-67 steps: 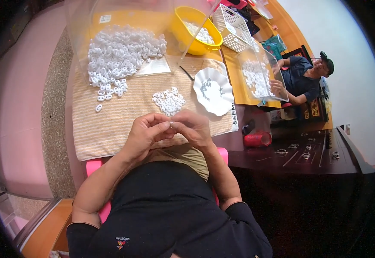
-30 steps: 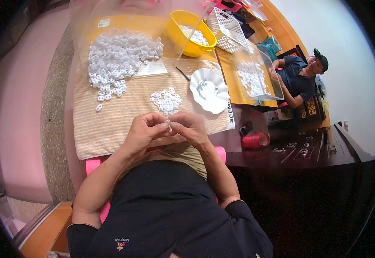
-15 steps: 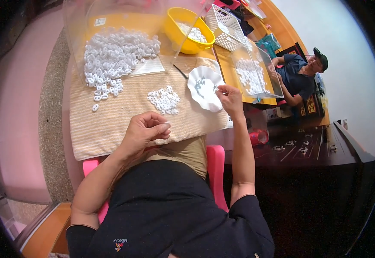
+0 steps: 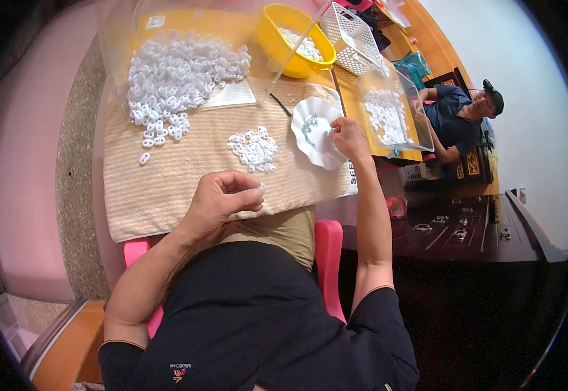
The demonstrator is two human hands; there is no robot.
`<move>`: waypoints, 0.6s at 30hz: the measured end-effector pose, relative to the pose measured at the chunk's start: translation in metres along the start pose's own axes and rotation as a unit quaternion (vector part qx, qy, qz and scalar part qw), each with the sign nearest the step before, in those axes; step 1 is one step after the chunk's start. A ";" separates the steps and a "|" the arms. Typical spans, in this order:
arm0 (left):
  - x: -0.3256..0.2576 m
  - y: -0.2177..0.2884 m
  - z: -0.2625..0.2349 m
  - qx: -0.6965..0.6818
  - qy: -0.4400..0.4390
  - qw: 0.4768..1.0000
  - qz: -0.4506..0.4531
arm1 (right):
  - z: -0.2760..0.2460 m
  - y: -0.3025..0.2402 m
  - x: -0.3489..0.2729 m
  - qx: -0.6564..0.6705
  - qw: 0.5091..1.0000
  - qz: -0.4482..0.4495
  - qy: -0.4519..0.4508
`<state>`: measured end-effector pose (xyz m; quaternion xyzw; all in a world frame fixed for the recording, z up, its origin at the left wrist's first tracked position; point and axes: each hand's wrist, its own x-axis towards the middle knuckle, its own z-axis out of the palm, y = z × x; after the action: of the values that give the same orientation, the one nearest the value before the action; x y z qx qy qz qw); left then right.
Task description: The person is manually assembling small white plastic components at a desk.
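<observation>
White scalloped dish [image 4: 315,133] touched by right hand [image 4: 349,138] fingers.

White bits, a yellow bowl and a stripy cloth

My cloth [image 4: 186,176] is tan with thin stripes, and the little rings [image 4: 176,72] heaped on it are white, like the small pile [image 4: 253,148] and the wavy dish [image 4: 313,133]. The bowl [image 4: 277,45] is bright yellow, the basket [image 4: 352,32] is white with holes, the table [image 4: 362,98] is orange, my shirt [image 4: 251,326] is black and my seat [image 4: 328,254] is pink.
</observation>
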<state>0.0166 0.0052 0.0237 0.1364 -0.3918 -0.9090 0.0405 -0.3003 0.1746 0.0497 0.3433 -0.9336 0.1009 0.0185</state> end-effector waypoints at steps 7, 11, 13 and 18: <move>0.000 0.002 -0.001 -0.007 0.018 1.000 -0.017 | 0.006 0.001 0.004 -0.025 1.000 -0.006 -0.003; 0.000 0.001 0.000 -0.009 0.012 1.000 -0.019 | 0.006 0.001 0.005 -0.034 0.999 -0.013 -0.021; 0.000 -0.001 -0.001 -0.019 0.012 1.000 -0.018 | 0.002 0.000 0.004 -0.034 0.998 -0.014 -0.041; 0.000 0.003 0.003 -0.029 0.040 0.999 -0.015 | 0.001 -0.005 -0.004 -0.018 0.997 -0.026 -0.074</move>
<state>0.0154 0.0052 0.0276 0.1772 -0.3612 -0.9143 0.0466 -0.2934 0.1730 0.0488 0.3739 -0.9248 0.0575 -0.0413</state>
